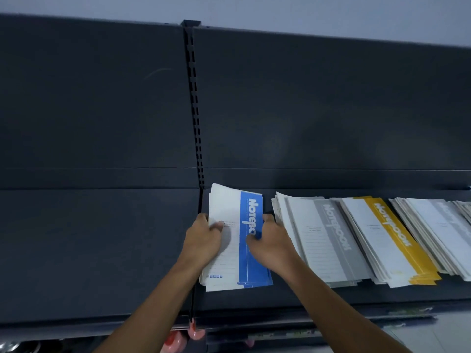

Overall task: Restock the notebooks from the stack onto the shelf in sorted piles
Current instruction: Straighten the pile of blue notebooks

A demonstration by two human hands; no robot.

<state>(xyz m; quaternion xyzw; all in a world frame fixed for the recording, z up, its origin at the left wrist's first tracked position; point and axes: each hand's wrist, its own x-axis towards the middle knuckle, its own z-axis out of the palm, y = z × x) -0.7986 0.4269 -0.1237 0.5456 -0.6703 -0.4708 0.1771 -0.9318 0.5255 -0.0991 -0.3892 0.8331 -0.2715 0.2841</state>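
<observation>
Left hand [204, 238]: gripping the left long edge of the blue notebook pile [251, 266], thumb laid on the white part of the top cover, fingers curled over the side.

Right hand [270, 243]: gripping the same pile from its right edge, thumb on the blue band, fingers tucked down into the gap beside the next pile.

Blue notebook pile: lying flat on the shelf [102, 250], at the left end of the row, just right of the slotted upright [195, 98]. The far corners lift and fan slightly, and the near edges are a little uneven.

Handling: thin soft-cover books, probably light singly but with some weight as a pile. The covers look smooth, so the layers are likely to slide over one another, and they bend rather than stay stiff.

Where to hold: the two long edges, squeezed inward at mid-length as both hands do here, would square the pile. Lifting by one corner would likely let it splay.

Shelf contents: to the right, a grey notebook pile [326, 238], then a yellow notebook pile [390, 238] overlapping it, then a pale pile [438, 225] running out of view. All three are fanned and lean rightward.

Supply stack: not in view.

Lower level: pink objects [178, 340] under the near shelf lip, too blurred to name.
</observation>
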